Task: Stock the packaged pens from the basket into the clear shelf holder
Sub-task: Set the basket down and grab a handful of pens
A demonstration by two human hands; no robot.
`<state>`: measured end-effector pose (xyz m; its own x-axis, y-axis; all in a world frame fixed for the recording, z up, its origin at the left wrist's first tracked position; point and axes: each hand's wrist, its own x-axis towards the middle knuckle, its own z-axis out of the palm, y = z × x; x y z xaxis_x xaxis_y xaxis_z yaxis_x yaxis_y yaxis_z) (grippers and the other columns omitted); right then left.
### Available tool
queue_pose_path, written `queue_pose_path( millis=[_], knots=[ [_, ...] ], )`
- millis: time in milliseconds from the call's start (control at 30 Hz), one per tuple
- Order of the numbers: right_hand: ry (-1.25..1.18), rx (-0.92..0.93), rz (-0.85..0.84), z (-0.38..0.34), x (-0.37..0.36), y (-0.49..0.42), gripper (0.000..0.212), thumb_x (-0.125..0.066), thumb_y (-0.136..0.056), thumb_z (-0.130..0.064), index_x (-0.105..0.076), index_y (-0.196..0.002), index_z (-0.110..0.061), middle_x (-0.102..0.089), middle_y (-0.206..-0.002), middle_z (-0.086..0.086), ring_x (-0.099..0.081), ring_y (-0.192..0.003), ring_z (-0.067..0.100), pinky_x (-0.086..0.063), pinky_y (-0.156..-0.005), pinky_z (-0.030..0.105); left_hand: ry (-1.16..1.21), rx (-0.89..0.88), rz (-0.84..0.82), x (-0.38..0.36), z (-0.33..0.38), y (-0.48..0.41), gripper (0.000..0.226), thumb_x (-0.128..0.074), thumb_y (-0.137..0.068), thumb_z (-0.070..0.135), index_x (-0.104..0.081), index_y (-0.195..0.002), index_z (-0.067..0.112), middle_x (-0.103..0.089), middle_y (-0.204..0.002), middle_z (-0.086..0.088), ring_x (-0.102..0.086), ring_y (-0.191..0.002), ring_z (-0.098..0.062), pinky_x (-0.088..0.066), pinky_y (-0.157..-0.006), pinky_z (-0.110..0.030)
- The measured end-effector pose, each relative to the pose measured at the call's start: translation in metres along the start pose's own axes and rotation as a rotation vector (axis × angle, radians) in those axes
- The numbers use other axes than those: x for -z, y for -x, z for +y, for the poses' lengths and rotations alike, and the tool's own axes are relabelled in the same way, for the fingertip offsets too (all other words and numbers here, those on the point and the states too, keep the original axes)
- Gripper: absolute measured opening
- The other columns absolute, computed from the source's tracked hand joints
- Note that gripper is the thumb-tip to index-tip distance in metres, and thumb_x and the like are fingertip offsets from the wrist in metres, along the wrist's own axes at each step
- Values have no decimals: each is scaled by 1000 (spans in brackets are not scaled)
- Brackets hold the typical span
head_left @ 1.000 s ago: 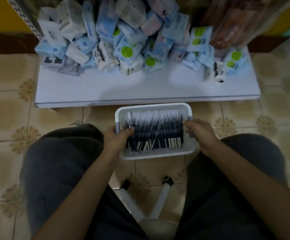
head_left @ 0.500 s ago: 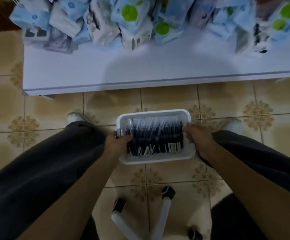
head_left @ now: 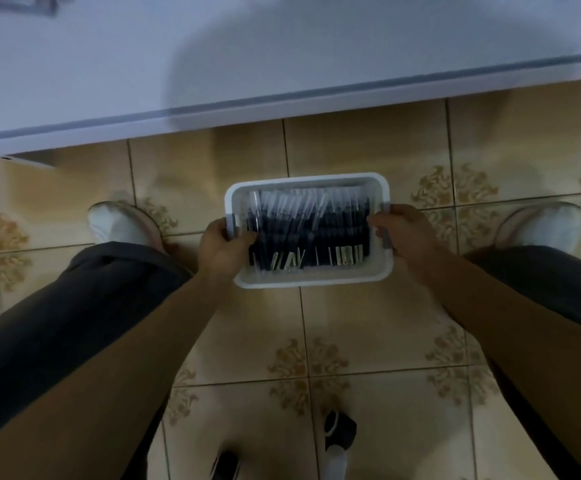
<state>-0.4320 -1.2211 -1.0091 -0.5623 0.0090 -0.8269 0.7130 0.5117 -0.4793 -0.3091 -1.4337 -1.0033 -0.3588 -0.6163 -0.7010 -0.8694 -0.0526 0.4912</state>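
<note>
**Basket sinks away from the white shelf board**

In the last half second the basket has come down and out from the white shelf board. The view has tipped with it: the stacked packs at the back of the board are all but out of sight, and two pale shoes now show below the board's front edge, one to each side.

The left hand grips the basket's left end wall, its fingers curled over the rim and lying on the packaged pens. The right hand is clamped on the right end wall in the same way. The pens lie packed side by side in the basket, a little in front of the board's edge. Whether the base already touches the tiled floor cannot be told. The clear shelf holder is nowhere in view.

The step in hand looks like setting the basket down in front of the board so that both hands come free. To do it well:

- Keep the basket level, because the pens appear to sit loose and would slide toward a dipped end.
- Lower both ends together.
- Land it near the board's edge and square to it, apart from the shoes, so nothing gets kicked.
- Slip the fingers off the rim only once the base rests flat.
</note>
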Motion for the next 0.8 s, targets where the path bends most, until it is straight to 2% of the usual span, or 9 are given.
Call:
queue_pose_path(
  millis=[100, 133, 200, 267, 367, 400, 533, 667, 800],
  knots=[
    [556, 362, 239, 10, 0, 7, 47, -62, -88, -20, -48, -132, -8, -53, -122, 14, -52, -108, 28, -46, -83, 32, -216, -210, 221, -10, -9, 3, 53, -62, -84, 20, -45, -132, 7, -49, -127, -14, -49, -114, -26, -43, -96, -37],
    [726, 540, 294, 14, -1, 11, 41, -59, -89, -19, -50, -127, -8, -52, -122, 15, -51, -109, 29, -44, -84, 36, -264, -283, 228, -14, -11, 7, 50, -60, -83, 24, -48, -128, 6, -49, -125, -17, -48, -114, -30, -41, -94, -38],
    [878, 700, 196, 20, -8, 18, 25, -54, -91, -18, -58, -114, -9, -55, -111, 12, -53, -100, 27, -45, -77, 34, -325, -332, 203, -23, -12, 16, 46, -60, -83, 23, -51, -125, 6, -50, -122, -18, -44, -117, -34, -35, -97, -39],
    [958, 616, 9, 23, -19, 15, 22, -50, -94, -21, -61, -110, -11, -58, -107, 9, -57, -96, 26, -50, -74, 34, -363, -373, 225, -29, -10, 18, 48, -61, -84, 13, -48, -130, 6, -47, -127, -17, -38, -121, -33, -30, -101, -36],
    [1015, 475, -185, 22, -37, 11, 29, -49, -96, -26, -56, -120, -12, -62, -108, 9, -60, -95, 25, -52, -78, 35, -484, -548, 137, -41, -9, 17, 55, -60, -84, 9, -42, -136, 8, -45, -131, -13, -36, -122, -29, -33, -105, -37],
    [1019, 479, -212, 20, -43, 11, 31, -49, -97, -27, -53, -123, -12, -63, -107, 10, -61, -94, 26, -53, -76, 35, -474, -508, 107, -45, -9, 18, 57, -60, -84, 11, -40, -137, 8, -43, -133, -13, -37, -124, -28, -34, -104, -37],
    [1072, 509, -228, 15, -63, 10, 34, -50, -96, -27, -43, -124, -9, -63, -106, 12, -62, -89, 28, -49, -65, 32, -402, -197, 168, -62, -4, 14, 62, -67, -82, 24, -40, -133, 4, -43, -132, -16, -39, -124, -32, -39, -94, -40],
    [1048, 432, -205, 9, -73, 8, 44, -56, -93, -24, -37, -128, -5, -63, -103, 14, -63, -87, 29, -48, -64, 33, -335, -144, 208, -68, -1, 10, 61, -73, -78, 31, -45, -125, 5, -47, -127, -14, -42, -121, -30, -40, -90, -38],
    [1023, 418, -207, 6, -76, 7, 45, -54, -93, -24, -35, -128, -4, -62, -100, 13, -63, -85, 28, -51, -64, 34, -270, -147, 151, -69, -10, 8, 62, -77, -73, 40, -46, -119, 12, -58, -117, -8, -56, -109, -25, -47, -88, -33]
  ],
)
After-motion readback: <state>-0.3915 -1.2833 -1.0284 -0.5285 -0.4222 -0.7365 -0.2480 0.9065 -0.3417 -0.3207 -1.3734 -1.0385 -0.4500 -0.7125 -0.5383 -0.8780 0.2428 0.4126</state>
